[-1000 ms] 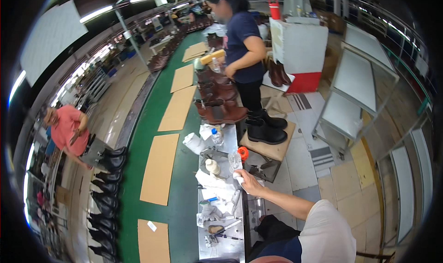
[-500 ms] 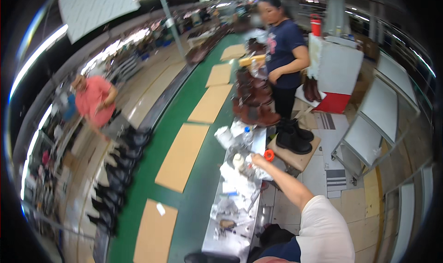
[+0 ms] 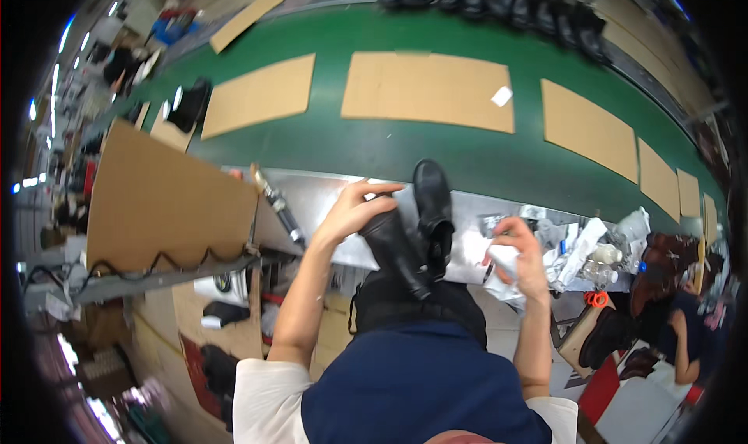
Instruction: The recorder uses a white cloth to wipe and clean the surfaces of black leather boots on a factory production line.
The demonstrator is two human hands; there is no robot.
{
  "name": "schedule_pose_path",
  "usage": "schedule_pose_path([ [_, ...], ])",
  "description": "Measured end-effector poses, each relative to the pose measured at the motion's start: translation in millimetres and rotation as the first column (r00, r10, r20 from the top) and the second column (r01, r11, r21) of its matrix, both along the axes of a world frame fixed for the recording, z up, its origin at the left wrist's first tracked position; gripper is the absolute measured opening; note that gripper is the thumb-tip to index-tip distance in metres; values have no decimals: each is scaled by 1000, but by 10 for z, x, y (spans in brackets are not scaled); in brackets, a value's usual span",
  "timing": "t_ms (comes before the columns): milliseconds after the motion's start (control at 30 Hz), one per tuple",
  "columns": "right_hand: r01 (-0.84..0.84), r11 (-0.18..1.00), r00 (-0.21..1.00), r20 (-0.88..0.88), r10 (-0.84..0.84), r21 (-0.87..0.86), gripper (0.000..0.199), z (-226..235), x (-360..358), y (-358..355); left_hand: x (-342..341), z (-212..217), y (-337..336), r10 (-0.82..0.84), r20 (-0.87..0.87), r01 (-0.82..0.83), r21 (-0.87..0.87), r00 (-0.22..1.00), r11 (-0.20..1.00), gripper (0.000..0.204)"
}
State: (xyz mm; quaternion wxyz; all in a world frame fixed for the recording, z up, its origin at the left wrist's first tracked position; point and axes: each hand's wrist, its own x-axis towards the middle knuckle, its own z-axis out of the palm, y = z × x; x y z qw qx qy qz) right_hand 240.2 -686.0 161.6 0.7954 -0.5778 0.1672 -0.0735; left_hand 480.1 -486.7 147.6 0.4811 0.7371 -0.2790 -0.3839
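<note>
My left hand point(image 3: 357, 212) is closed on a black boot point(image 3: 395, 249), which tilts over my lap and the table edge. Beside it, a second black boot point(image 3: 432, 198) lies on the metal table with its toe at the green belt. To the right, my right hand point(image 3: 520, 258) pinches a crumpled white wad point(image 3: 504, 258), perhaps cloth or paper; its exact kind is unclear. The wad is held apart from the boots, close to white scraps and clear plastic on the table.
Cardboard sheets point(image 3: 428, 91) lie along the green belt point(image 3: 421, 152), with black boots point(image 3: 499, 3) lined up beyond. A cardboard panel point(image 3: 164, 202) and a slim metal tool point(image 3: 279, 206) are at left. Clear bottles point(image 3: 600, 272), brown boots point(image 3: 662, 268) and a co-worker point(image 3: 689, 335) are at right.
The view has swung toward the belt and my lap. My right hand has come back from the cluttered table end with the white wad. My left hand, unseen before, now shows on a boot.
</note>
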Motion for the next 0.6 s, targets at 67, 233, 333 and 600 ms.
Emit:
schedule_pose_path([
  [67,-137,984,984,-94,148,117,20,-31,330,388,-138,-154,40,39,-112,-36,25,993,999,38],
  [233,-86,990,956,-268,114,114,17,-182,589,787,-381,-210,-122,5,41,-12,171,999,985,41],
  [333,34,999,966,-258,-27,25,14,-239,592,917,-344,-167,-204,-35,62,20,223,997,975,42],
  [600,160,985,895,-413,-170,-60,7,-182,673,1040,-345,-162,-240,-62,106,37,226,992,973,42],
])
